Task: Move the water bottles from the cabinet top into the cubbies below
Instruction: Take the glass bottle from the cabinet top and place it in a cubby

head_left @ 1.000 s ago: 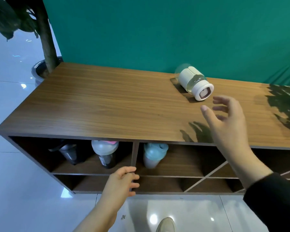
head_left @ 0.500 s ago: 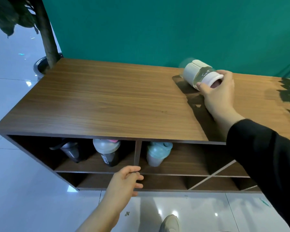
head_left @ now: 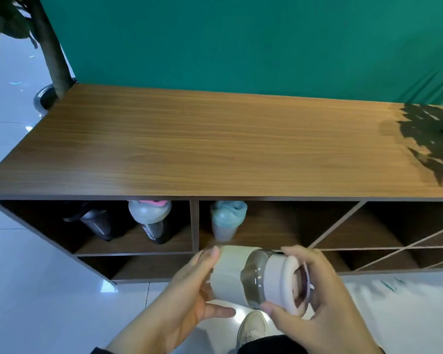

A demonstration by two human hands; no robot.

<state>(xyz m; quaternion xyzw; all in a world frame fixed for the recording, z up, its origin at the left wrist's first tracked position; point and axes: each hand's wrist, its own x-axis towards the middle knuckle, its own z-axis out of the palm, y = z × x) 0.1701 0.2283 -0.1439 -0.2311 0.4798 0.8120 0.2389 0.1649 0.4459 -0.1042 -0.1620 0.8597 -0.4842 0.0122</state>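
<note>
A cream-sleeved clear bottle (head_left: pixel 243 275) with a pale pink lid lies sideways in the air in front of the cabinet, below its top edge. My right hand (head_left: pixel 315 300) grips its lid end. My left hand (head_left: pixel 189 284) cups its base end. The wooden cabinet top (head_left: pixel 215 146) carries no bottle. In the upper left cubby stand a black bottle (head_left: pixel 97 223) and a dark bottle with a grey and pink lid (head_left: pixel 151 221). A teal-lidded bottle (head_left: pixel 226 219) stands in the middle cubby, just behind the held bottle.
A green backdrop (head_left: pixel 241 42) hangs behind the cabinet. A potted tree trunk (head_left: pixel 51 47) rises at the cabinet's left end. Diagonal dividers (head_left: pixel 384 241) split the right cubbies. Glossy white floor tiles (head_left: pixel 31 290) lie in front, with my shoe (head_left: pixel 252 328) below the bottle.
My right hand lifted the cream bottle off the cabinet top and brought it down in front of the cubbies. My left hand left the divider and took the bottle's base.
</note>
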